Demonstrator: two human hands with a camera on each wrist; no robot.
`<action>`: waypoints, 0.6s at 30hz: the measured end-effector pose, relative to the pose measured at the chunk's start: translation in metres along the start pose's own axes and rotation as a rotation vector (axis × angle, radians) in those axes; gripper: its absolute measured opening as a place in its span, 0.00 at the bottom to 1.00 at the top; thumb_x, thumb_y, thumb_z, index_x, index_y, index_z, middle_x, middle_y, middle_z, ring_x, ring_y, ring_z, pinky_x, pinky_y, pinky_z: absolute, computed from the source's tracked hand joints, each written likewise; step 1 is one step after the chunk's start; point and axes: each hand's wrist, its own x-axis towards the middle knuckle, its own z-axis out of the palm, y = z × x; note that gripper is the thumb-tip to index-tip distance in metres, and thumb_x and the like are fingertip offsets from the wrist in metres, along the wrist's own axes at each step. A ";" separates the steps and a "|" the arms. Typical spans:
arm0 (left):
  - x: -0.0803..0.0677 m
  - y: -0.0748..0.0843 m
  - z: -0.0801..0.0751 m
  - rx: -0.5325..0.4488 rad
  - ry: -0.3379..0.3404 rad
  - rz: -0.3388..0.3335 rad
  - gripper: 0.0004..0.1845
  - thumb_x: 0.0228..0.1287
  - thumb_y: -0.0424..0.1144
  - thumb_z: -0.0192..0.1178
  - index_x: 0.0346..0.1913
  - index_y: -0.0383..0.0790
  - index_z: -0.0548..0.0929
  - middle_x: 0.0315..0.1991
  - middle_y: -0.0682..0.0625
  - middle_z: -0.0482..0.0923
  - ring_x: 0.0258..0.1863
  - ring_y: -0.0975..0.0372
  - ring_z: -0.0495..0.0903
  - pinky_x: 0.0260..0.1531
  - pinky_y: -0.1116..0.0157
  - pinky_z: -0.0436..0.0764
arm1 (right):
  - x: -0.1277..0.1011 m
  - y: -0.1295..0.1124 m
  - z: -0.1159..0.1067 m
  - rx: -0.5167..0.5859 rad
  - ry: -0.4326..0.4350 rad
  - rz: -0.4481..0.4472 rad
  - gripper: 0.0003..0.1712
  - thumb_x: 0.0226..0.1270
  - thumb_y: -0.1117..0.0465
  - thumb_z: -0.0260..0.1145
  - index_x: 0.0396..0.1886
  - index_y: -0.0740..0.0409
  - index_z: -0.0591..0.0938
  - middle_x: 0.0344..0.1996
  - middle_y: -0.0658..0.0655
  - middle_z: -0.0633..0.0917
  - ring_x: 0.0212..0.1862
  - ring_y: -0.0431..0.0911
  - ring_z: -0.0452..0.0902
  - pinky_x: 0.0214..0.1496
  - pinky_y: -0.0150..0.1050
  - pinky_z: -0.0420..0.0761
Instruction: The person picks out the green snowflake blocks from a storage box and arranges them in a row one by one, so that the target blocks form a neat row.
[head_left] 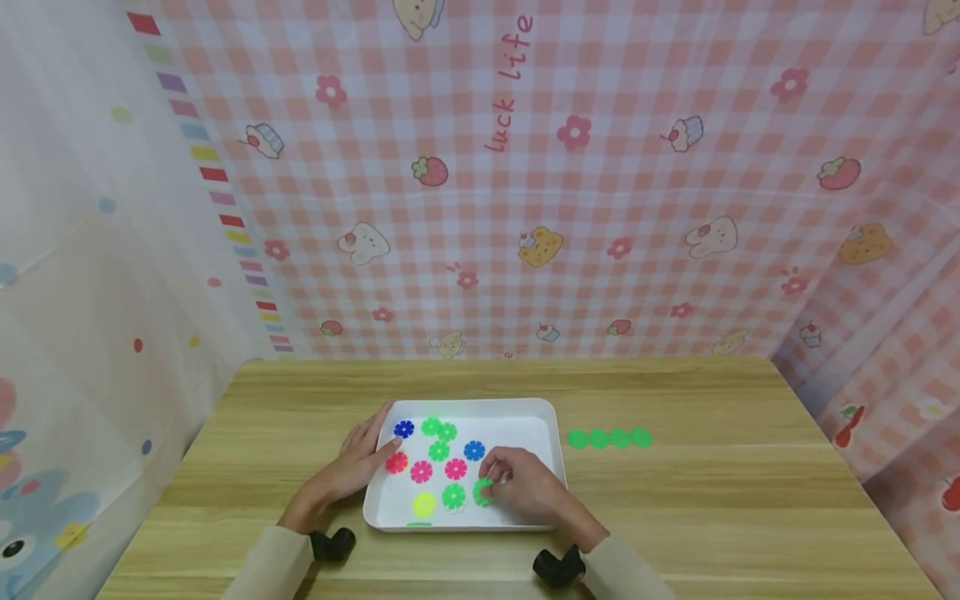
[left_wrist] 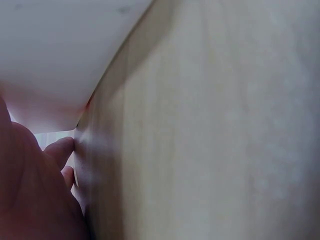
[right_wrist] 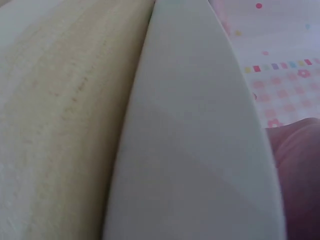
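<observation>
A green disc [head_left: 479,492] is pinched between thumb and finger of the right hand [head_left: 528,486], over the tray's near right part. The left hand [head_left: 352,467], fingers extended, rests along the left side of the tray [head_left: 536,408], thumb over the rim. The left wrist view adds its fingers [left_wrist: 61,150] outside the tray, low by the table [head_left: 720,508]; the right wrist view shows mainly outer wall, the pinched disc hidden. Inside lie more green discs [head_left: 453,497], pink discs [head_left: 422,472], blue discs [head_left: 474,451] and a yellow disc [head_left: 424,504]. Right of it lies a green row [head_left: 608,438].
</observation>
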 end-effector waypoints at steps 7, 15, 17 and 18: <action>0.000 0.000 -0.001 -0.008 -0.001 -0.002 0.40 0.77 0.59 0.41 0.80 0.51 0.36 0.80 0.39 0.38 0.78 0.43 0.35 0.73 0.44 0.27 | -0.002 -0.008 -0.019 0.045 0.036 -0.010 0.07 0.60 0.66 0.73 0.35 0.55 0.82 0.26 0.47 0.81 0.31 0.41 0.72 0.34 0.32 0.71; 0.000 -0.001 0.001 0.006 0.007 -0.005 0.40 0.77 0.59 0.41 0.80 0.52 0.36 0.80 0.40 0.38 0.78 0.43 0.35 0.74 0.44 0.28 | -0.009 -0.009 -0.041 0.041 0.125 0.042 0.07 0.62 0.65 0.72 0.37 0.54 0.82 0.28 0.48 0.82 0.33 0.43 0.73 0.37 0.34 0.72; 0.000 -0.001 0.001 0.006 0.009 -0.003 0.40 0.77 0.59 0.41 0.81 0.52 0.36 0.80 0.40 0.39 0.78 0.43 0.36 0.74 0.44 0.28 | -0.012 -0.007 -0.047 0.064 0.143 0.067 0.07 0.63 0.65 0.71 0.38 0.54 0.82 0.29 0.49 0.82 0.32 0.44 0.72 0.36 0.35 0.71; 0.000 -0.001 0.001 0.004 0.009 0.000 0.40 0.77 0.59 0.41 0.81 0.52 0.36 0.80 0.40 0.39 0.78 0.43 0.36 0.74 0.44 0.28 | -0.013 -0.006 -0.051 0.078 0.150 0.073 0.07 0.63 0.65 0.71 0.38 0.55 0.82 0.30 0.50 0.82 0.32 0.44 0.72 0.36 0.35 0.71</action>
